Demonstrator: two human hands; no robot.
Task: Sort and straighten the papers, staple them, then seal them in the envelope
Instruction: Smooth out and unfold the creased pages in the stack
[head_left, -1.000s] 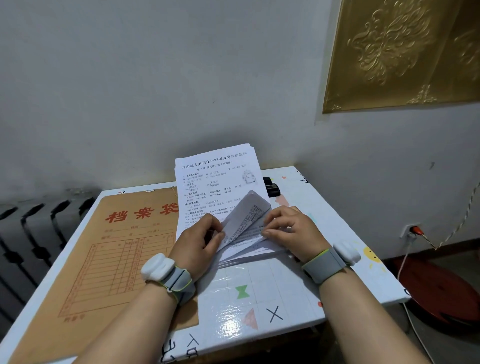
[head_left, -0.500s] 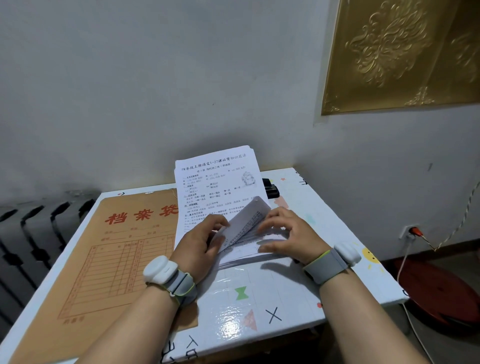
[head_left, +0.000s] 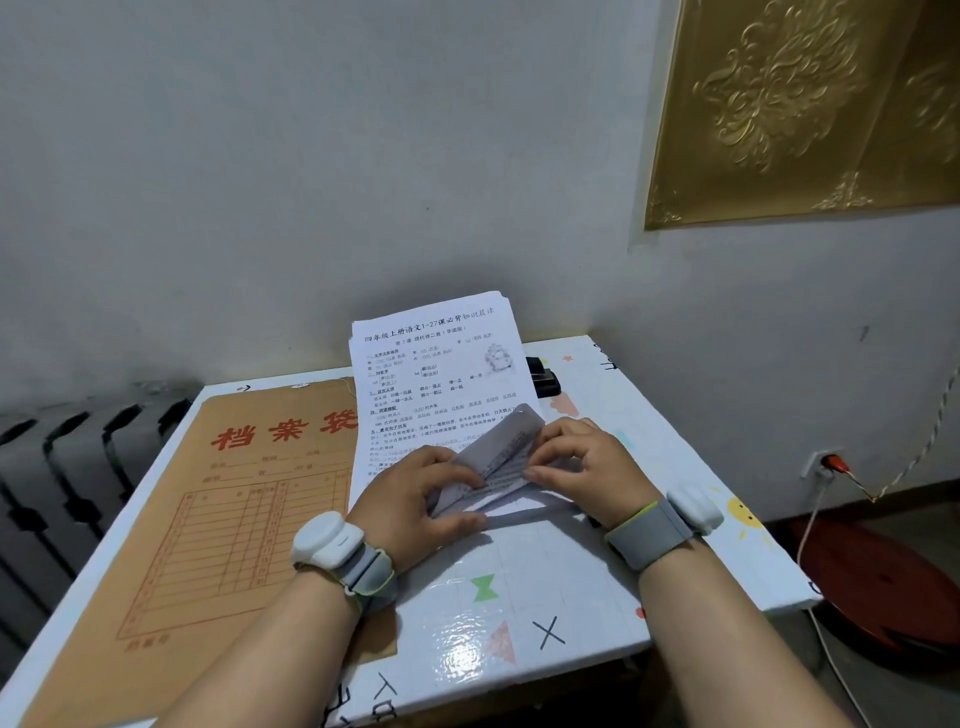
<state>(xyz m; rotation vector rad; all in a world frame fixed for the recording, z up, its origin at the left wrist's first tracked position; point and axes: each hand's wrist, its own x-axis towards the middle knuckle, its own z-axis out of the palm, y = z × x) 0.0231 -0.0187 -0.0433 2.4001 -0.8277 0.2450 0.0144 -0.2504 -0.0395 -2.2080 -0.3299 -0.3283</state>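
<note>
A stack of printed white papers (head_left: 436, 364) lies on the table, its far end sticking past the table's back edge toward the wall. The near corner of the top sheets is bent up and folded over. My left hand (head_left: 415, 499) pinches that folded corner from the left. My right hand (head_left: 587, 467) pinches the same fold from the right with its fingertips. A large brown envelope (head_left: 234, 499) with red characters lies flat to the left, partly under my left forearm. A black stapler (head_left: 543, 376) is half hidden behind the papers' right edge.
The small table (head_left: 571, 587) has a glossy white patterned top; its right and front edges are close. A dark radiator (head_left: 67, 467) stands at the left. A wall socket with a cable (head_left: 831, 462) and a red stool (head_left: 883, 592) are at the lower right.
The folded corner of the sheets has been lifted higher and curled further over. Both hands have closed in on it; the view has shifted slightly.
</note>
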